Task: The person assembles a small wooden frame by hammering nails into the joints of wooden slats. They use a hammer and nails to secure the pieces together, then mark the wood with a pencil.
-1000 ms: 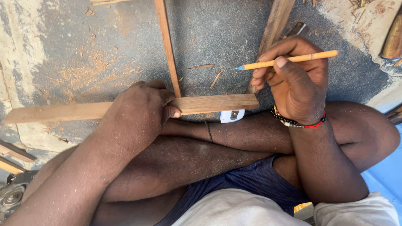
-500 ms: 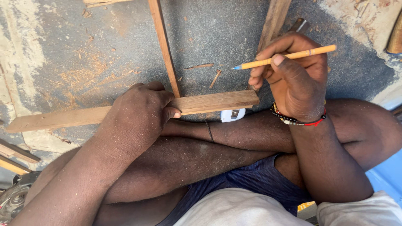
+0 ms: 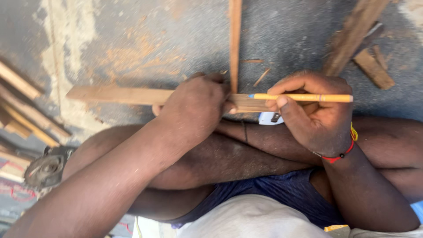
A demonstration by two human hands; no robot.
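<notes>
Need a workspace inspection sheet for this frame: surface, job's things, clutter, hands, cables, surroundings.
Surface: grey concrete floor, dusty, with pale and orange patches.
Job's things: flat wooden strip lying across the person's crossed legs; orange pencil laid along it, tip pointing left.
Clutter: thin wooden slat running up from the strip; wood offcuts upper right; small splinters on the floor.
Hands: left hand pressing down on the strip; right hand gripping the pencil, red bead bracelet on the wrist.
Cables: nothing seen.
Surroundings: stacked wooden slats at left; round metal power tool lower left.
</notes>
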